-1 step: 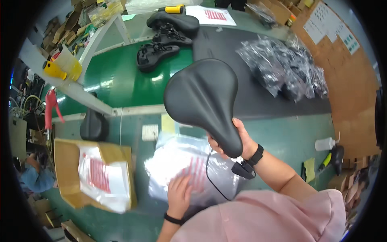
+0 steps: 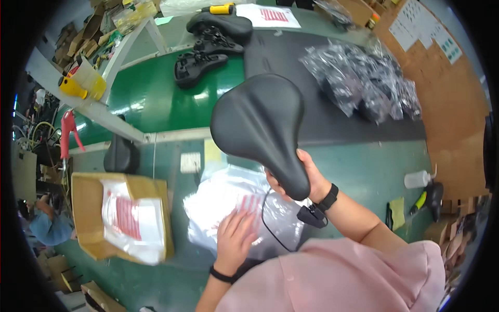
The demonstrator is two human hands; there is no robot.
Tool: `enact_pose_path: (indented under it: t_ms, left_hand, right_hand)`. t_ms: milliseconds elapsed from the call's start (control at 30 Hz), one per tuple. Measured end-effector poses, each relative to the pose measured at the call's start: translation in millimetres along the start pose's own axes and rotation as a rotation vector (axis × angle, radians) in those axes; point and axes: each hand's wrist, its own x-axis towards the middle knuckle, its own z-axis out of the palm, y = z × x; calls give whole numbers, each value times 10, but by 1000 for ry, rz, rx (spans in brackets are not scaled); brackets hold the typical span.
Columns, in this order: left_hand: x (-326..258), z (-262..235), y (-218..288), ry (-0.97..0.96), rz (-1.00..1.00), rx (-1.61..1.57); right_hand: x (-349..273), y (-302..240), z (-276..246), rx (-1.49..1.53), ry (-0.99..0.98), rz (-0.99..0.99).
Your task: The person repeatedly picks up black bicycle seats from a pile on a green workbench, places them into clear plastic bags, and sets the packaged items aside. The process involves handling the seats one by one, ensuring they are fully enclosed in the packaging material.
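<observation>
- Two hands: your right hand [image 2: 304, 174] grips a black saddle [image 2: 260, 125] above the green bench [image 2: 150, 99].
- Your left hand [image 2: 235, 242] lies flat, fingers spread, on clear bags [image 2: 228, 200].
- Bagged parts [image 2: 364, 83] sit on the black mat [image 2: 322, 117].

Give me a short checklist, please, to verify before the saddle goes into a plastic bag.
1. Right hand grips the saddle firmly at its narrow end: ok.
2. Left hand lies flat on the bag stack: ok.
3. One bag separated from the stack and opened: not ok, none is lifted.
4. Saddle is free of the table, held in the air above the bags: ok.
5. Saddle top surface free of marks: ok where visible; underside cannot tell.
6. Box at the left has space: cannot tell, printed bags cover its inside.
</observation>
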Motion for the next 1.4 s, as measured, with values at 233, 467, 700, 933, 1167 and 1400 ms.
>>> enact_pose_path:
  t_ms: [233,467,700,933,1167,1400]
  left_hand:
    - [536,638,1222,-103,276,375]
    - [-346,1403,-150,-114,-126,250]
    - [-591,1638,-547,-86,-332,692]
    - [-376,1801,317,-234,-97,647]
    - [-478,1781,-96,-247,-183,536]
    - [-363,1433,-226,-218,-507,27]
  right_hand:
    - [-1582,669,87,57,204,26]
    - [-2646,581,-353,-749,580,-17]
    - [-3227,367,-933,-1886,1249,-130]
    - [-2959,674,-1255,-1165,1143,-268]
    - [-2410,526,-857,-22,777,-175]
    - [-2216,449,-682,54,738,-228]
